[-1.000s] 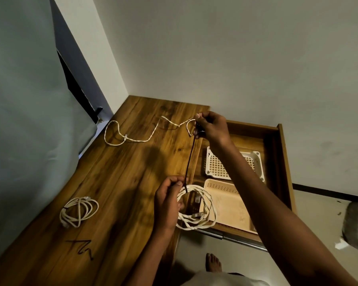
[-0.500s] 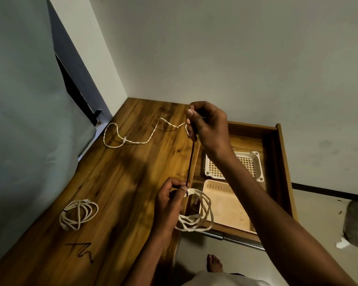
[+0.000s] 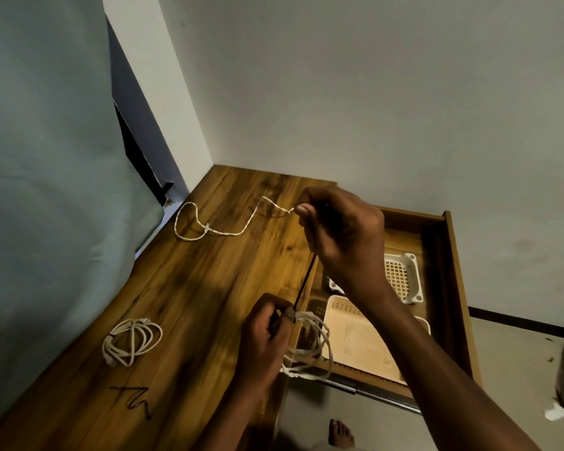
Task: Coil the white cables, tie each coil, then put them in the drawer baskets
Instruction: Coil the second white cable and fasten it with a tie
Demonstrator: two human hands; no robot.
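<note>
- Tie [image 3: 303, 281] tension is what has changed: over the last second your right hand [image 3: 342, 236] has climbed up and away from the coil [image 3: 310, 346], and the black strip now runs taut from your raised fist down to the thumb of your left hand [image 3: 267, 333].
- That means the coil you are holding is being cinched, so by my reading the tying step is nearly finished; dropping it into a basket would come next.
- Your right hand is curled tight round the upper end of the tie, knuckles toward the wall, held above the near edge of the open drawer [image 3: 450, 255]. How much strip is left inside the fist I cannot tell.
- Your left hand is clamped on the coil where the tie crosses it, thumb pressed at the knot point; the loops hang off the tabletop [image 3: 209, 304] edge, over the front corner of the drawer.
- The two hands are well apart, joined only by the strip.
- A second coil [image 3: 132, 341] lies on the tabletop to your left, apparently already bound, though the dim light makes that unsure.
- One loose cable [image 3: 222, 229] sprawls uncoiled toward the far corner, so more coiling remains.
- The beige basket [image 3: 355, 340] and the white basket [image 3: 404, 278] sit side by side in the drawer, with no cable in either yet.
</note>
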